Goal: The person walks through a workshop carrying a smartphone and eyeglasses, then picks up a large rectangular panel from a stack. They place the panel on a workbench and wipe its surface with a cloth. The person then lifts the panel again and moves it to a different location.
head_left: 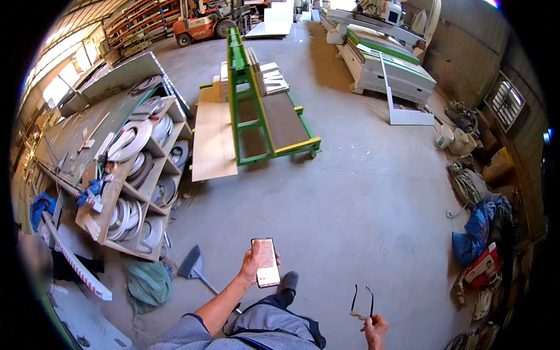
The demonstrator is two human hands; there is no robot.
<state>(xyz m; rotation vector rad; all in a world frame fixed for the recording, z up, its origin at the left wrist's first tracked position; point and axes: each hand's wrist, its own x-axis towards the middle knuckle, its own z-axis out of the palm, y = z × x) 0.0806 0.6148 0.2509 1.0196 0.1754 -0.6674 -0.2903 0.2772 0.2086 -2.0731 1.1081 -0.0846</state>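
A smartphone [268,265] with a lit screen rests in my left hand [251,263], held upright in front of my body. The fingers wrap round its edges and the thumb lies over the upper part of the screen. Out to the right, low in the view, my right hand [375,331] pinches a pair of eyeglasses [363,315] near the lenses. Their dark temples are unfolded and point away from me. Below the phone, one dark shoe [289,282] of mine stands on the grey floor.
A green wheeled rack [251,105] carries boards ahead. To the left, a wooden shelf [131,189] holds edging rolls beside a broom [191,262] and a green bag [149,283]. A forklift [204,26], a large machine [385,70] and blue bags [475,233] stand farther around. A person is at far left.
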